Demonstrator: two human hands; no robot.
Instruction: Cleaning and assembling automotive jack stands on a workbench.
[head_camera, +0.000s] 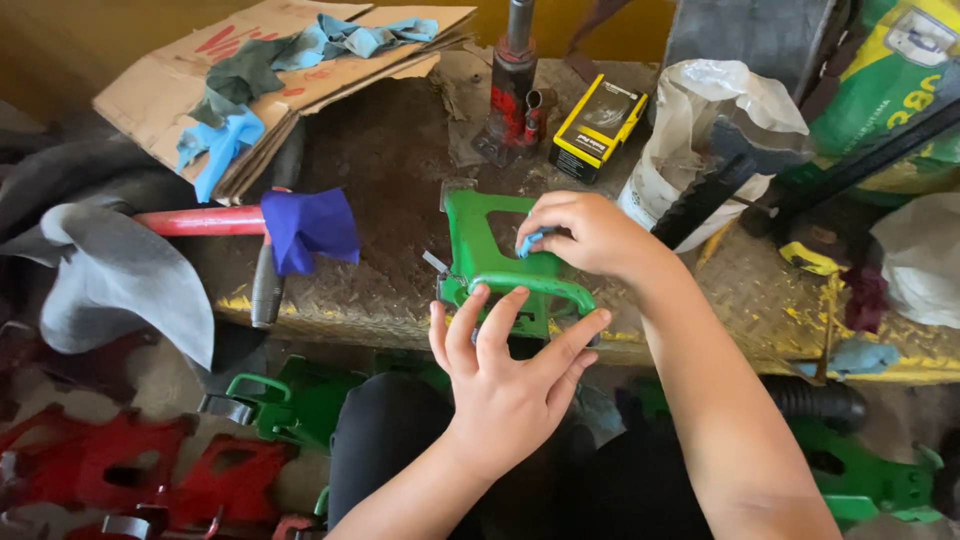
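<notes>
A green metal bracket-shaped part (478, 250) lies on the edge of a dirty metal step (390, 150). My left hand (505, 375) rests with spread fingers on the part's near curved bar, steadying it. My right hand (585, 235) is closed on a small light-blue rag (528, 243) and presses it against the green part near its middle.
A red bottle jack (512, 95) and a yellow-black box (598, 125) stand behind. Cardboard with blue rags (270, 70) lies at back left; a red-handled tool with a dark-blue cloth (305, 228) lies left. Green (290, 395) and red parts (120, 460) lie on the floor.
</notes>
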